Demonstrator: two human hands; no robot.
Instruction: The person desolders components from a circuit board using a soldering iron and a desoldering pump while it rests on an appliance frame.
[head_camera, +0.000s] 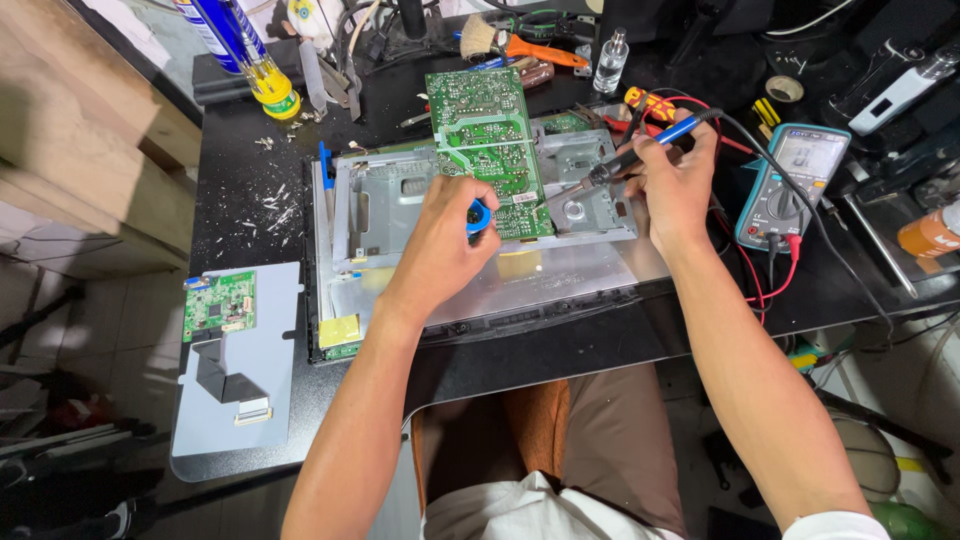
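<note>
Holding the soldering iron (640, 148) pen-style, right hand (678, 185) pinches its grip; left hand (440, 240) clutches a blue tool (480, 216) on the stiff, fragile green circuit board (485, 140) — best handled by its edges.

Under the left hand (440, 240), a green circuit board (488, 150) w/ glossy solder-side finish rests on a dull, brushed sheet-metal chassis (390, 215). The right hand (678, 180) grips a soldering iron (640, 152) w/ blue plastic handle & dark metal tip. Beside that hand: a teal rubbery-cased multimeter (790, 185) on a matt black tabletop (250, 180) strewn w/ pale shavings.
</note>
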